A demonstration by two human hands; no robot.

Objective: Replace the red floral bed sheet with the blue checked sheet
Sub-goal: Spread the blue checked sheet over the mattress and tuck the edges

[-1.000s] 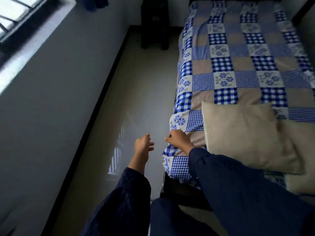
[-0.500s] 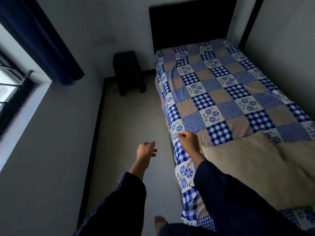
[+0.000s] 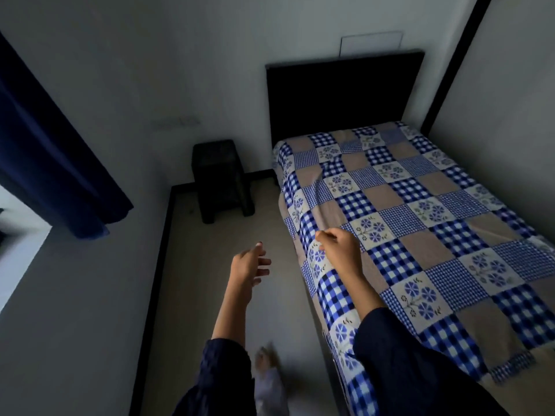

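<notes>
Here the right hand (image 3: 339, 249) pinches the blue checked sheet (image 3: 420, 223) at its floor-side edge, fingers curled, with a crease running from them toward the black headboard (image 3: 345, 97). The left hand (image 3: 247, 267) hangs over the floor (image 3: 210, 295), fingers relaxed, holding nothing. The sheet lies spread across the mattress in patches of blue gingham, plain tan and white squares with blue flowers. A dark stool (image 3: 220, 175) stands beside the headboard

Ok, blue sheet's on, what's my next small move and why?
Probably pull the edge outward: the right hand appears to pinch the blue checked sheet at its side edge, creases run from there toward the headboard, and the left hand is free.
</notes>
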